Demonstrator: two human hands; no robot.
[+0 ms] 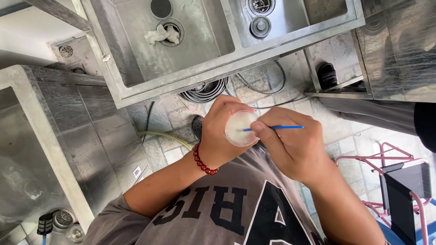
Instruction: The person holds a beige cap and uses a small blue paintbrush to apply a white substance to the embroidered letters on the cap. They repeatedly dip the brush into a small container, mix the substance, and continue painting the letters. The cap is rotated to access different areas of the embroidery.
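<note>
Head view, upside down: left hand (220, 132) wrapped around small clear cup (241, 127), mouth facing camera. Right hand (291, 143) pinching thin blue stick (275, 127), long axis running sideways, tip inside cup. Below: tiled floor (345, 141), steel double sink (187, 23), coiled hose (205, 91). Nothing between hands and cup.

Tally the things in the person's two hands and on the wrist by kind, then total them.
Small round clear plastic cup, held in the left hand: 1
Thin blue stick, pinched in the right hand with its tip in the cup: 1
Red beaded bracelet, on the left wrist: 1
Total: 3
</note>
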